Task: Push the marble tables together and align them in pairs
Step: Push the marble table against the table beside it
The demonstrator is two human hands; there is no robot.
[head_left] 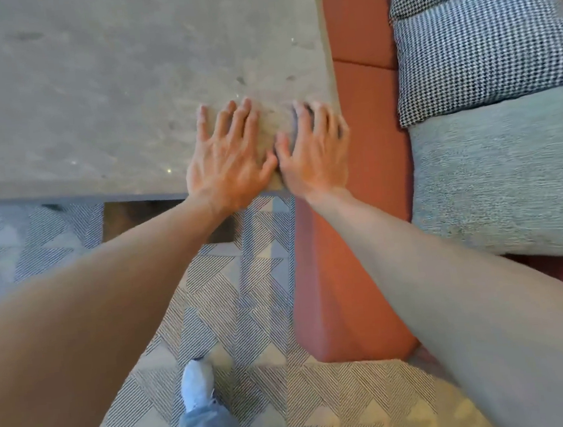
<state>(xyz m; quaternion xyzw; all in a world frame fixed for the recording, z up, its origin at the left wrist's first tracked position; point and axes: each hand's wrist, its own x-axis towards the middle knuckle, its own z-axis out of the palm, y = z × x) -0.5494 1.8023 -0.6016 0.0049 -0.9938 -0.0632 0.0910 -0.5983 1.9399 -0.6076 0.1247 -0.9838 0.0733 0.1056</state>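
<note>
The left hand (226,157) lies flat, palm down, fingers straight and a little spread, pressing on the marble table (109,92) at its near right corner; it grasps nothing. The right hand (314,152) lies just beside it, thumbs almost touching, also palm down with its fingers extended over the table's right edge, though its fingertips are blurred, so whether they hook over that edge cannot be told. Both hands sit at the same corner, the right one nearer the right edge, the left one a little further in along the near edge. From the hands the slab spreads away forward and to the left, so most of its mass lies left of where the push is applied; a shove from this corner would likely tend to swing the table rather than slide it square. No second marble table is in view, so which way the partner lies cannot be judged. Close along the table's right edge runs an orange sofa (368,137) with a houndstooth cushion (483,42) and a grey cushion (501,173). Below, a patterned carpet (264,300) and the person's shoe (196,381) show. No brand, label or readable writing appears anywhere.
</note>
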